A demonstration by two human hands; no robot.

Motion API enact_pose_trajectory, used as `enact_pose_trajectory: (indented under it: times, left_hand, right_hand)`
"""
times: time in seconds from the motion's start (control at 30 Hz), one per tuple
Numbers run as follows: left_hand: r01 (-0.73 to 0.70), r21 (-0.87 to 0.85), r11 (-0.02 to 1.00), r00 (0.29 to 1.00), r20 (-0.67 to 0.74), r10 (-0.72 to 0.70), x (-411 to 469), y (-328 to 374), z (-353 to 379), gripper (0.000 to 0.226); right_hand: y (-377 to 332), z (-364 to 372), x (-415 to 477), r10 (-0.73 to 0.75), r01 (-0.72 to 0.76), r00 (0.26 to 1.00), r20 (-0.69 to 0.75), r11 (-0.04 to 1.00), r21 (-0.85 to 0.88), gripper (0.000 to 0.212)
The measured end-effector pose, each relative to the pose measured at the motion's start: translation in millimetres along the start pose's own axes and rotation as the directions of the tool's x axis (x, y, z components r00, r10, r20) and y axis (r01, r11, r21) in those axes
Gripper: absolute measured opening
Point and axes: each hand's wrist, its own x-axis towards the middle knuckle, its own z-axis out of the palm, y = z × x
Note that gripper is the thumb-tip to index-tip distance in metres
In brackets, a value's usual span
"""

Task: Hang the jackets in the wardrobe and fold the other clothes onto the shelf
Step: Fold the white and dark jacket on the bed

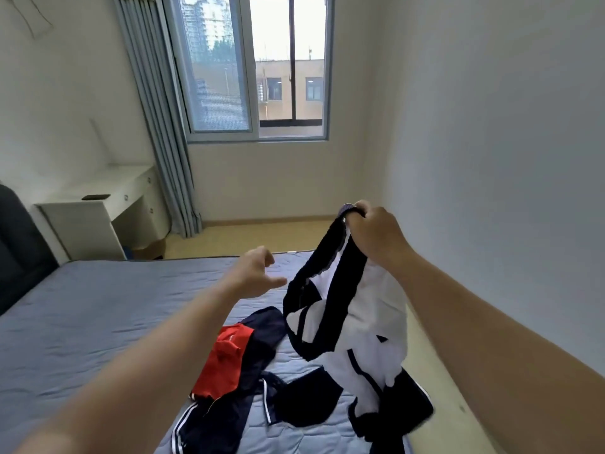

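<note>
While the right hand (pixel 376 234) holds the white and navy jacket (pixel 360 316) up over the bed (pixel 82 306), I can see its fingers (pixel 355 217) curled tight round a bunch of dark fabric at the garment's top edge. They are pressed together in a fist, with the knuckles turned toward the camera. The jacket hangs down from that grip, and its lower end lies crumpled on the mattress near the right edge.

The left hand (pixel 255 273) is stretched out in the air just left of the hanging jacket. It touches nothing and holds nothing. Its fingers (pixel 276 282) are loosely spread and half bent, the foremost one pointing toward the jacket with a clear gap between them.

On the bed below my view lies a red and navy garment (pixel 226 365), just beside the jacket's lower part. Dark trousers with white side stripes (pixel 203 427) lie nearer the camera, partly under the red piece. I cannot tell whether these are separate items or joined.

Further off, a white bench (pixel 98 191) stands against the left wall with a small dark flat object (pixel 96 197) on it. A grey-blue curtain (pixel 157 126) hangs beside the window (pixel 258 67).
</note>
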Motion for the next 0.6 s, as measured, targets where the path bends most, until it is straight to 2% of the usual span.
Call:
enact_pose_trajectory:
  times: [0.07, 0.1, 0.13, 0.17, 0.27, 0.33, 0.37, 0.43, 0.5, 0.57, 0.6]
  left_hand:
    - [-0.098, -0.117, 0.988, 0.973, 0.195, 0.12, -2, 11, 13, 0.081]
    - [-0.121, -0.166, 0.979, 0.954, 0.254, 0.161, -4, 19, 21, 0.09]
    - [-0.136, -0.217, 0.967, 0.942, 0.275, 0.194, -5, 28, 29, 0.09]
    - [-0.148, -0.251, 0.957, 0.939, 0.267, 0.216, -5, 37, 40, 0.081]
    - [-0.195, -0.179, 0.964, 0.967, 0.128, 0.219, 4, 58, 65, 0.01]
    - [-0.186, -0.09, 0.978, 0.982, -0.044, 0.182, 14, 59, 60, 0.017]
    - [-0.141, -0.113, 0.984, 0.983, -0.137, 0.125, 20, 55, 50, 0.025]
    - [-0.079, -0.186, 0.979, 0.954, -0.299, 0.02, 32, 46, 22, 0.041]
    - [-0.093, -0.179, 0.979, 0.919, -0.393, 0.016, 42, 51, -4, 0.044]
    - [-0.098, -0.198, 0.975, 0.908, -0.419, 0.006, 49, 62, -24, 0.043]
    - [-0.08, -0.238, 0.968, 0.908, -0.417, -0.027, 51, 66, -32, 0.043]
  right_hand:
    - [4, 0, 1, -0.004, 0.003, 1.0, 0.025, 1.0, 0.01, 0.035]
    - [6, 0, 2, -0.01, 0.01, 0.999, 0.034, 1.0, 0.014, 0.037]
    - [7, 1, 2, -0.014, 0.013, 0.999, 0.04, 1.0, 0.018, 0.038]
    - [8, 1, 2, -0.015, 0.014, 0.999, 0.044, 1.0, 0.028, 0.038]
    - [9, -6, 3, -0.013, 0.012, 0.999, 0.046, 1.0, 0.019, 0.031]
    - [20, -19, 5, -0.028, 0.033, 0.998, 0.057, 0.995, -0.098, 0.019]
    - [28, -27, 5, -0.029, 0.048, 0.996, 0.09, 0.975, -0.219, 0.008]
    - [47, -41, 3, 0.049, 0.067, 0.979, 0.198, 0.84, -0.539, 0.011]
    - [67, -46, -3, 0.163, 0.076, 0.964, 0.21, 0.588, -0.805, 0.022]
    - [82, -48, -7, 0.231, 0.066, 0.959, 0.167, 0.388, -0.919, 0.029]
    - [89, -52, -7, 0.279, 0.029, 0.95, 0.137, 0.357, -0.934, 0.029]
